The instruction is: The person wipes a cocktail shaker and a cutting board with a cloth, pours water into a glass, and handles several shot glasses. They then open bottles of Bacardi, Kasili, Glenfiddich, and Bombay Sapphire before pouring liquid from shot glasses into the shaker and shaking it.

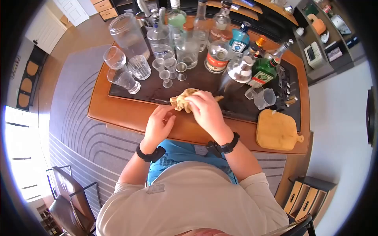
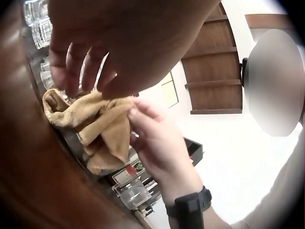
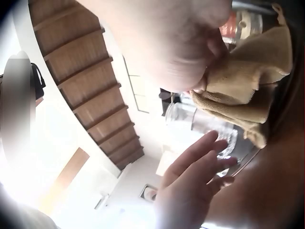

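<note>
A crumpled tan cloth (image 1: pixel 182 101) lies at the front edge of the dark inset mat on the wooden bar top. My right hand (image 1: pixel 208 113) pinches it between thumb and fingers, as the left wrist view shows with the cloth (image 2: pixel 107 126) bunched in folds. Just left of the cloth, my left hand (image 1: pixel 158 125) hovers over the front edge with loosely bent fingers and nothing in them. In the right wrist view the left hand (image 3: pixel 190 183) is apart from the cloth (image 3: pixel 243 86).
Behind the cloth stand small glasses (image 1: pixel 167 78), a metal jigger (image 1: pixel 181 71), a shaker (image 1: pixel 238 72) and several bottles. A tumbler (image 1: pixel 139 67) and stemmed glass (image 1: pixel 125 78) stand left. To the right are a plastic measuring cup (image 1: pixel 265 98) and a wooden cutting board (image 1: pixel 277 130).
</note>
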Motion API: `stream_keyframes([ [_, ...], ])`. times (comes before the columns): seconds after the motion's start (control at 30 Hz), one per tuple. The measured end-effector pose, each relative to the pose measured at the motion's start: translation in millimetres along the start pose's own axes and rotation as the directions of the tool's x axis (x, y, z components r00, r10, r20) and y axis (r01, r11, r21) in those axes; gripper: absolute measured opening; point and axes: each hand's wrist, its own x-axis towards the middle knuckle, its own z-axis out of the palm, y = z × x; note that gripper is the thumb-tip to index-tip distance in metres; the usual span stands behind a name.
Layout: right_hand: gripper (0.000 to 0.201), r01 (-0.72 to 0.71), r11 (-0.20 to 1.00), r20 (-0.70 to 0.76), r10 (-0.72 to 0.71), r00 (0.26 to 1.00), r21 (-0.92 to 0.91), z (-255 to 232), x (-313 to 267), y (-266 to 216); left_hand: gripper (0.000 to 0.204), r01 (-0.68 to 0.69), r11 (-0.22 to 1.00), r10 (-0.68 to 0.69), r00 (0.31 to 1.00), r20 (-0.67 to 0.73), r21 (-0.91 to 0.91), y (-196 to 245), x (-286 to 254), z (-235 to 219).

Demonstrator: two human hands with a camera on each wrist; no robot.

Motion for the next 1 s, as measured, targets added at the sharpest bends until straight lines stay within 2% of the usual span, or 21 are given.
stream_keyframes([
  [0.03,0.016,0.022,1.000,0.021,-0.022,1.000,0.005,9,12,-12,0.034,-0.017,1.000,0.018,0.996,-0.090,0.006,0,-1,-4],
  [0.07,0.013,0.035,0.999,0.069,-0.033,0.997,-0.028,21,21,-20,0.034,-0.011,1.000,0.011,0.995,-0.100,0.004,-7,0,-8],
  [0.13,0.013,0.014,1.000,0.102,-0.015,0.995,0.014,61,33,-23,0.034,-0.022,0.997,0.042,0.958,-0.283,0.074,-26,4,-21],
  [0.2,0.014,-0.008,0.997,0.144,-0.003,0.990,0.072,95,48,-24,0.044,0.002,1.000,0.008,0.943,-0.333,0.029,-46,5,-34],
  [0.23,0.015,-0.004,0.994,0.118,-0.009,0.993,0.107,115,50,-23,0.047,0.008,0.999,0.007,0.943,-0.332,0.045,-52,3,-40],
  [0.27,0.016,0.042,0.995,0.134,-0.054,0.990,0.094,132,54,-20,0.050,0.014,0.998,0.007,0.944,-0.331,0.060,-56,3,-44],
  [0.33,0.019,0.134,0.979,0.207,-0.100,0.973,-0.156,153,49,-23,0.052,0.028,0.999,-0.013,0.940,-0.342,0.038,-59,-3,-45],
  [0.37,0.019,0.138,0.979,0.212,-0.104,0.972,-0.153,155,46,-23,0.053,0.038,0.999,-0.030,0.939,-0.341,0.016,-60,-6,-45],
  [0.4,0.020,0.179,0.951,0.220,-0.124,0.968,-0.252,156,42,-23,0.053,0.040,0.999,-0.033,0.939,-0.342,0.016,-62,-8,-46],
  [0.43,0.021,0.217,0.911,0.229,-0.141,0.963,-0.350,155,40,-23,0.053,0.056,0.996,-0.030,0.942,-0.333,0.069,-64,-10,-48],
  [0.47,0.021,0.214,0.911,0.230,-0.137,0.963,-0.352,154,36,-19,0.053,0.070,0.990,-0.027,0.946,-0.323,0.120,-64,-12,-48],
  [0.57,0.022,0.156,0.928,0.252,-0.071,0.965,-0.339,139,20,-2,0.050,0.072,0.996,-0.050,0.947,-0.318,0.056,-53,-13,-44],
  [0.67,0.018,0.138,0.925,0.267,-0.041,0.963,-0.353,98,4,8,0.045,0.064,0.996,-0.048,0.969,-0.243,0.057,-41,-13,-39],
  [0.7,0.015,0.163,0.926,0.222,-0.089,0.971,-0.340,82,-2,10,0.045,0.061,0.997,-0.046,0.970,-0.238,0.056,-37,-13,-36],
  [0.83,0.017,0.169,0.919,0.166,-0.115,0.979,-0.357,26,-28,23,0.038,0.031,0.999,-0.023,0.978,-0.206,0.033,-21,-5,-26],
  [0.93,0.022,0.087,0.900,0.128,-0.035,0.991,-0.428,-2,-49,37,0.035,-0.006,0.999,0.015,0.979,-0.201,0.042,-9,6,-26],
  [1.0,0.025,-0.024,0.860,0.128,0.104,0.986,-0.510,-12,-56,39,0.033,-0.030,0.998,0.039,0.979,-0.201,0.050,-3,10,-24],
])
